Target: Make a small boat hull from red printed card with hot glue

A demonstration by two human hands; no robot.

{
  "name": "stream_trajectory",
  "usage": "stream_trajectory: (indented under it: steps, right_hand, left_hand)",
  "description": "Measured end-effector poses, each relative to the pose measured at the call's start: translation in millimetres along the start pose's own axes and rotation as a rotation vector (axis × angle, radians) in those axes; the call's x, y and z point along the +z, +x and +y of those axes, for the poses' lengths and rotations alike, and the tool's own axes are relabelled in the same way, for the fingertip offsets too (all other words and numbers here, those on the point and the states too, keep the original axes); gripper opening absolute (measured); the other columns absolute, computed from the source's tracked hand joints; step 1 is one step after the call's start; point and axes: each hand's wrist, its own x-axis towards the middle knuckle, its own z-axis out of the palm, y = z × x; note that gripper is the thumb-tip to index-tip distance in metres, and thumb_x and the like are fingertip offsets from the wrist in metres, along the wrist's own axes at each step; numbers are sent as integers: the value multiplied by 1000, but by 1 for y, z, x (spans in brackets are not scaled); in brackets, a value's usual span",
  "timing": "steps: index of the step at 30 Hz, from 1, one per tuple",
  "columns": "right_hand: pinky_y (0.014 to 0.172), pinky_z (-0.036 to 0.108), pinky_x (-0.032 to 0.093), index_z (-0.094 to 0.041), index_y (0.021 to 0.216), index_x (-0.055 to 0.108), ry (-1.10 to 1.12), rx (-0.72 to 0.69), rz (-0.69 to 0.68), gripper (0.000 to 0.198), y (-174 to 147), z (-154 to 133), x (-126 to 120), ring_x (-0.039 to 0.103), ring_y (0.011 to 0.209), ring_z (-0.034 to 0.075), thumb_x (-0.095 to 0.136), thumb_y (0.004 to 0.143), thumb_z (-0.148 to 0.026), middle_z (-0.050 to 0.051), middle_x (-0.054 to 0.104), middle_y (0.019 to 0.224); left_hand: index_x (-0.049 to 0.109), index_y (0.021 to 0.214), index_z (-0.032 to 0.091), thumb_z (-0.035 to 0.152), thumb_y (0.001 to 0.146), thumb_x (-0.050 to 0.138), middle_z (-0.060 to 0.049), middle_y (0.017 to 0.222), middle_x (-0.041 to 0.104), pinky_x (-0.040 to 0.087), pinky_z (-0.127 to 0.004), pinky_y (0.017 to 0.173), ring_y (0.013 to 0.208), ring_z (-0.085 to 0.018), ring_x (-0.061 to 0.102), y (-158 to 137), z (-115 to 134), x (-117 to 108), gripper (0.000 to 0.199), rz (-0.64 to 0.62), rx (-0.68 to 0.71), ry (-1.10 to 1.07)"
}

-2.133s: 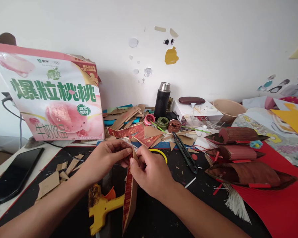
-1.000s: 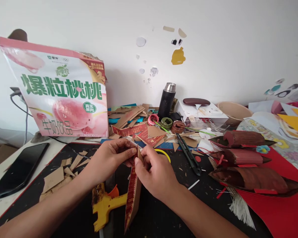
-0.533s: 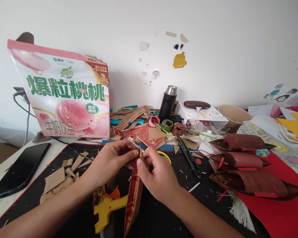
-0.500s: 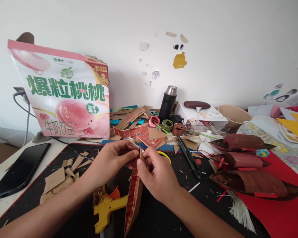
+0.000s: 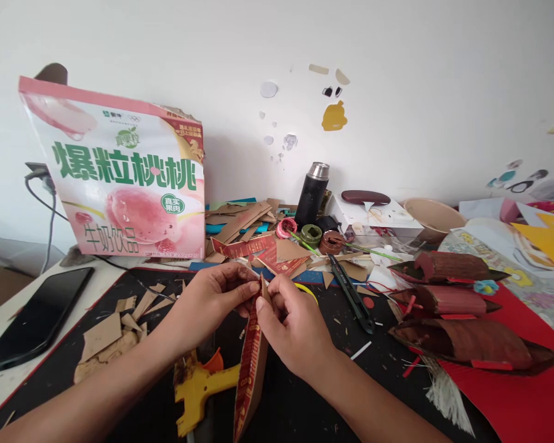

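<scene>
Between my two hands stands a long, narrow piece of folded cardboard [image 5: 249,375], printed red on its left face and plain brown on its right. My left hand [image 5: 221,289] pinches its far tip between thumb and fingers. From the other side, my right hand [image 5: 290,320] grips the same end, its thumb pressed on the brown face. Just left of the cardboard's near part lies a yellow glue gun [image 5: 203,387] with an orange trigger, partly behind my left forearm. Part of a yellow ring [image 5: 308,291] shows behind my right hand.
A green utility knife [image 5: 351,295] lies on the black mat, right of my hands. Several brown model boats [image 5: 484,344] sit at the right. Cardboard scraps [image 5: 102,335] and a phone [image 5: 39,317] lie left. Open paint jars [image 5: 311,235] and a black flask [image 5: 312,194] stand behind.
Both hands keep their hold on the cardboard's tip with almost no movement. The cardboard's near end sits slightly farther right, and the whole view has shifted a little.
</scene>
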Motion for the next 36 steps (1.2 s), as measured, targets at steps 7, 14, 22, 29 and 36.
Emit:
stream_trajectory:
  steps: [7, 14, 22, 29, 36]
  right_hand:
    - [48, 23, 28, -24, 84, 48, 16, -8, 4, 14, 1, -1, -1, 43, 49, 11, 56, 95, -29, -9, 45, 57]
    - [48, 23, 28, -23, 83, 47, 78, -10, 8, 16, 1, 0, -2, 42, 49, 10, 57, 95, -28, -9, 44, 58]
    - [48, 21, 31, -23, 83, 47, 161, -1, -20, 16, 2, -2, -2, 44, 49, 10, 57, 94, -29, -8, 48, 58]
    - [48, 22, 30, -23, 83, 50, 138, 6, -22, 16, 4, 1, -2, 41, 50, 10, 57, 95, -30, -9, 46, 58]
    - [49, 22, 32, -22, 84, 51, 184, -17, -23, 14, 3, 0, -4, 44, 50, 10, 56, 96, -28, -8, 49, 60]
  left_hand:
    - [74, 78, 19, 47, 78, 85, 1, 71, 70, 53, -25, 59, 59, -14, 63, 2, -3, -1, 29, -20, -23, -59]
    - [76, 75, 18, 45, 71, 91, 1, 68, 69, 52, -23, 56, 56, -11, 59, 5, -5, 1, 32, -24, -63, -179]
    - [77, 72, 15, 41, 61, 99, 1, 66, 68, 50, -21, 53, 54, -9, 57, 5, -5, 1, 35, -4, -148, -322]
    - [77, 73, 15, 41, 58, 101, 1, 68, 67, 50, -19, 52, 55, -8, 57, 6, -9, 3, 39, -1, -168, -361]
    - [78, 72, 15, 38, 59, 101, 1, 68, 68, 52, -17, 53, 55, -8, 59, 6, -10, 0, 35, -5, -173, -382]
